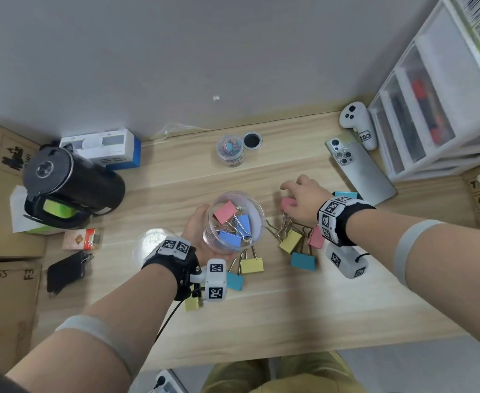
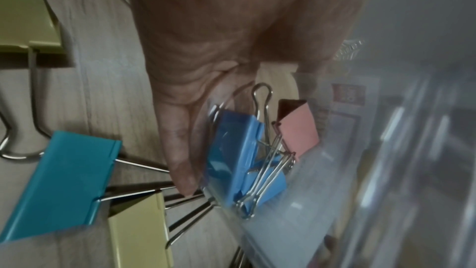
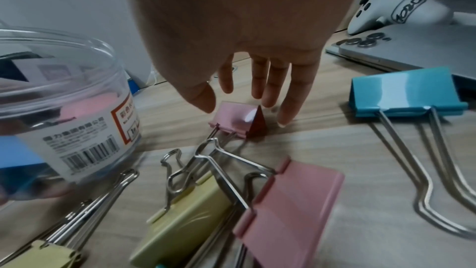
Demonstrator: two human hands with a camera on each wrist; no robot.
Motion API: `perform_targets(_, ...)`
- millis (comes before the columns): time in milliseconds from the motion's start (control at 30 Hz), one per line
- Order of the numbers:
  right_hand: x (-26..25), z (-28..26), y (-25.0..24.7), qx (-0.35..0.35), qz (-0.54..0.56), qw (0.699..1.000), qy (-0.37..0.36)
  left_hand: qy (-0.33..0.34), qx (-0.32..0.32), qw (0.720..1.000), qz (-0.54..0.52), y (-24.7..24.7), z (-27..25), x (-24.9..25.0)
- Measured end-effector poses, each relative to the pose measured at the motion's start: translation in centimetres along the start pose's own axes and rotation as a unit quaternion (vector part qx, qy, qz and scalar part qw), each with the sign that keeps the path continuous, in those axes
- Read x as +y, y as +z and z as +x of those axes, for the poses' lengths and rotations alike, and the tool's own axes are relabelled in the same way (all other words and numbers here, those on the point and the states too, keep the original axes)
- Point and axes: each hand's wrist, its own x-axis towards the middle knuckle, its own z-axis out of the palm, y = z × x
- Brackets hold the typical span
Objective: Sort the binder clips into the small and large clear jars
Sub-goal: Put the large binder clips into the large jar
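Three clips in large jar: one pink, two blue, seen from the head view
Large jar (image 1: 234, 219): clear, open-topped, held tilted just above the table (image 1: 332, 307)
Left hand (image 1: 197, 232): fingers curled round the jar wall from the left and below
Right hand (image 3: 239, 34): fingers spread and extended downward, holding nothing; fingertips either side of the pink clip (image 3: 233, 118), contact cannot be told
Pink clip: lying on the table, right of the jar
Loose clips: yellow clip (image 1: 290, 241), teal clip (image 1: 303, 261) and others scattered near the front of the jar
Small jar (image 1: 229, 151): far side of the table, tiny clips inside, its lid (image 1: 252, 140) just beside it
Phone (image 1: 360, 173): right rear, near the white controller (image 1: 358, 123)
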Motion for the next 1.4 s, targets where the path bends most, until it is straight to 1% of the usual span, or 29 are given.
perform_targets(67, -0.3, 0.2, 0.5, -0.02, -0.002, 0.999, -0.026, -0.005, -0.004, 1.0, -0.005, 0.3, 0.0, -0.1)
perform_targets(133, -0.6, 0.4, 1.4, -0.036, -0.01, 0.999, -0.03, -0.007, -0.011, 1.0, -0.004, 0.5, -0.1, -0.1)
perform_targets(233, -0.7, 0.5, 1.8, -0.034, -0.004, 0.999, -0.015, 0.002, -0.004, 1.0, 0.007, 0.7, -0.2, 0.0)
perform_targets(300, -0.9, 0.4, 1.3, -0.016, 0.013, 0.999, -0.024, 0.011, 0.002, 1.0, 0.013, 0.6, -0.1, 0.2)
perform_targets(333, -0.9, 0.4, 0.9, 0.003, 0.022, 0.999, -0.039, 0.014, 0.003, 1.0, 0.015, 0.6, -0.1, 0.2)
perform_targets(400, -1.1, 0.3, -0.1, 0.073, 0.032, 0.994, -0.079, 0.018, 0.004, 1.0, 0.017, 0.7, -0.2, 0.4)
perform_targets(500, -1.9, 0.4, -2.2, 0.191, 0.059, 0.97, -0.141, 0.015, 0.002, 1.0, 0.013, 0.8, -0.7, 0.6)
perform_targets(567, -2.8, 0.3, -3.7, 0.235, 0.081, 0.949, -0.194, 0.013, 0.002, 1.0, 0.011, 0.8, -1.0, 0.8)
perform_targets(633, -4.2, 0.2, -5.1, 0.253, 0.086, 0.93, -0.254, 0.011, 0.003, 1.0, 0.0, 0.8, -1.4, 1.0)
perform_targets(700, -5.9, 0.0, -5.8, 0.242, 0.053, 0.914, -0.321, 0.006, 0.007, 1.0, -0.011, 0.8, -1.7, 1.2)
perform_targets(800, -8.1, -0.2, -5.1, 0.218, 0.0, 0.88, -0.421, -0.01, -0.004, 0.999, -0.047, 0.7, -2.3, 1.3)
perform_targets(867, -9.0, 0.0, -4.3, 0.214, -0.002, 0.873, -0.438, -0.015, -0.008, 0.998, -0.062, 1.0, -2.8, 1.4)
perform_targets(967, -10.2, 0.0, -4.5, 0.24, 0.056, 0.868, -0.43, -0.016, -0.025, 0.996, -0.079, 1.4, -3.4, 1.5)
perform_targets(1033, -11.2, -0.3, -5.2, 0.232, 0.11, 0.87, -0.42, -0.011, -0.015, 0.998, -0.056, 1.1, -3.1, 1.3)
perform_targets(1067, -11.7, -0.5, -5.4, 0.218, 0.131, 0.873, -0.416, -0.001, -0.003, 0.999, -0.043, 0.7, -2.8, 1.2)
perform_targets(1133, -12.6, -1.0, -5.5, 0.156, 0.148, 0.884, -0.415, 0.021, 0.001, 0.999, -0.036, 0.2, -2.4, 1.1)
perform_targets(1233, -13.6, -1.5, -4.0, 0.054, 0.116, 0.909, -0.397, 0.039, -0.007, 0.999, -0.029, -0.5, -1.8, 1.0)
perform_targets(1300, -13.8, -1.5, -3.1, 0.028, 0.128, 0.923, -0.361, 0.032, -0.015, 0.999, -0.022, -0.7, -1.7, 1.1)
perform_targets(1400, -13.8, -1.5, -3.0, 0.013, 0.163, 0.939, -0.302, 0.024, -0.018, 1.0, -0.001, -0.9, -1.7, 1.5)
